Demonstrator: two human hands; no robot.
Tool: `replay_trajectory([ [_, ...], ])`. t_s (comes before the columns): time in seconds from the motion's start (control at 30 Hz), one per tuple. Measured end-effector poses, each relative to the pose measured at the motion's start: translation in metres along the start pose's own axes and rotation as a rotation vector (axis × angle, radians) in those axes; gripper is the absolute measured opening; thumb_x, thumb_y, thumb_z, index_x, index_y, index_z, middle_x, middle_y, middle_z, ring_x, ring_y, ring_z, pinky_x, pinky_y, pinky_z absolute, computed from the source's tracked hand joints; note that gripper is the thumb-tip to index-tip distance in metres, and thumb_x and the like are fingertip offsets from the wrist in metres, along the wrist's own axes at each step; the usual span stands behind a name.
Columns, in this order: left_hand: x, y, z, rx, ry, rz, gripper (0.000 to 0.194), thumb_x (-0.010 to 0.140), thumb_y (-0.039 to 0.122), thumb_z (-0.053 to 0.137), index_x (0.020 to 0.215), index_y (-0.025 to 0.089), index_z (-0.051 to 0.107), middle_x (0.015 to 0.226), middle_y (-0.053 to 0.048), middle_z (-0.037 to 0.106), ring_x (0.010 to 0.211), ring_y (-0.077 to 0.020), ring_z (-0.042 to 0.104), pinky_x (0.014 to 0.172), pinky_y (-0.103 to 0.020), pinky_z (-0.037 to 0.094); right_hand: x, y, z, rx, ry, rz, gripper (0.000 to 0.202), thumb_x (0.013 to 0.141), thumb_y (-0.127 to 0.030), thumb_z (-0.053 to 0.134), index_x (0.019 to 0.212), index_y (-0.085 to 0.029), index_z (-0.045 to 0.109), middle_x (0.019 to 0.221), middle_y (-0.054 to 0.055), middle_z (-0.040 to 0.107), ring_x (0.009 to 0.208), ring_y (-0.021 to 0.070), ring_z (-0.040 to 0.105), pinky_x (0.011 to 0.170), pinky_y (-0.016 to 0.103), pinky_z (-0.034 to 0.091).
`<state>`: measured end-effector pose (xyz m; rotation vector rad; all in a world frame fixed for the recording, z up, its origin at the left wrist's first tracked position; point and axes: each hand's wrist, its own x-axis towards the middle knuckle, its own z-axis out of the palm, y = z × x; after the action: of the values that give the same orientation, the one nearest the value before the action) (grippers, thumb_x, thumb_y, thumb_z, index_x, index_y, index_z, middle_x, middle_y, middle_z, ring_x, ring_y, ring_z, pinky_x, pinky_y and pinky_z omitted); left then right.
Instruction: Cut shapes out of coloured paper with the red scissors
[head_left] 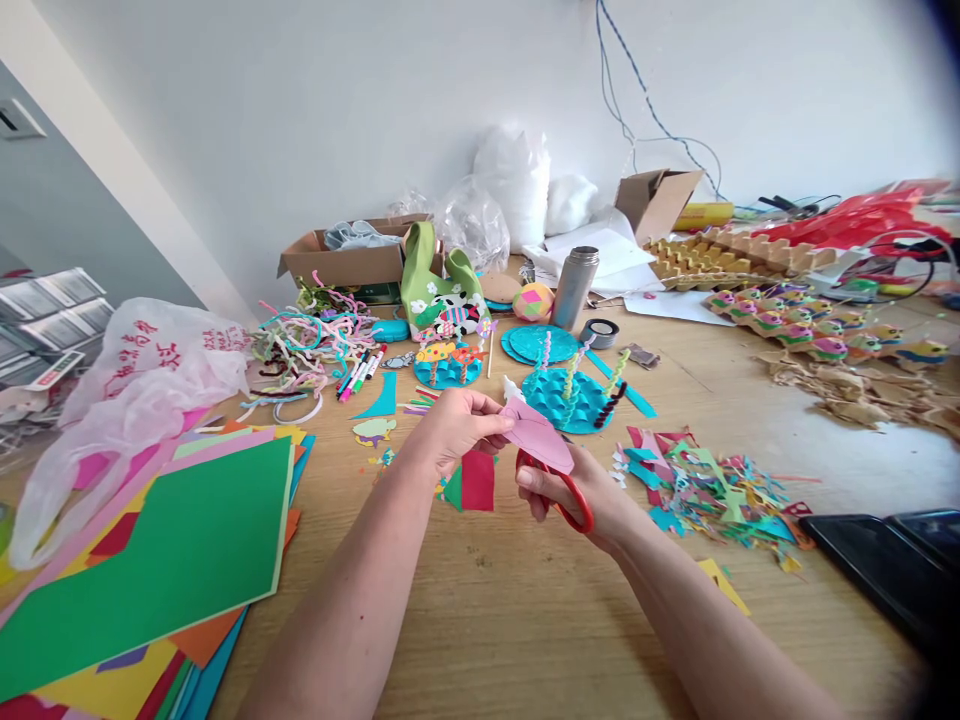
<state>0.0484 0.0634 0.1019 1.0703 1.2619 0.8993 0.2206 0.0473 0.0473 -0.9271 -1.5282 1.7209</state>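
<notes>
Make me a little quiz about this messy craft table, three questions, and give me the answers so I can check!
1. True or false: the silver bottle is lying on its side on the table.
2. Pick one. What is the right hand holding?
A) a marker
B) red scissors
C) a glue brush
3. Fill in the colour: the paper held in the left hand is ____.

Key: 1 false, it stands upright; 2 B; 3 pink.
</notes>
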Motion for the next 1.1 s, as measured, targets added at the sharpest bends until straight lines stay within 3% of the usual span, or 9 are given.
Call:
replay_trajectory([
  [0.27, -0.0006, 0.0008, -0.0019, 0.028, -0.061, -0.002, 0.008, 0.068, 0.017, 0.073, 0.068, 0.01, 0.07, 0.062, -0.008, 0.068, 0.053, -0.0122, 0.061, 0.051, -0.022, 0.047, -0.0008, -0.0013, 0.0019, 0.01, 0.008, 0.019, 0.035, 0.067, -0.042, 0.08, 0.071, -0.015, 0.057, 0.058, -0.002, 0.058, 0.044, 0.0093, 0.051, 0.042, 0.021, 0.037],
  [0.47, -0.0002, 0.0002, -0.0015, 0.031, -0.063, -0.003, 0.006, 0.069, 0.015, 0.071, 0.068, 0.01, 0.07, 0.061, -0.007, 0.067, 0.053, -0.0122, 0.061, 0.05, -0.022, 0.048, -0.0013, -0.0021, 0.0037, -0.017, -0.005, 0.023, 0.037, 0.075, -0.048, 0.072, 0.07, -0.015, 0.056, 0.056, -0.001, 0.057, 0.043, 0.0082, 0.051, 0.042, 0.02, 0.034],
  [1.1, -0.0006, 0.0006, -0.0028, 0.028, -0.074, -0.059, 0.014, 0.065, 0.02, 0.078, 0.065, 0.01, 0.068, 0.059, -0.006, 0.067, 0.053, -0.0135, 0.063, 0.052, -0.024, 0.049, -0.0011, -0.0051, 0.0048, -0.031, 0.001, 0.033, 0.039, 0.071, -0.051, 0.073, 0.068, -0.016, 0.055, 0.055, -0.003, 0.056, 0.041, 0.0087, 0.051, 0.04, 0.021, 0.039],
])
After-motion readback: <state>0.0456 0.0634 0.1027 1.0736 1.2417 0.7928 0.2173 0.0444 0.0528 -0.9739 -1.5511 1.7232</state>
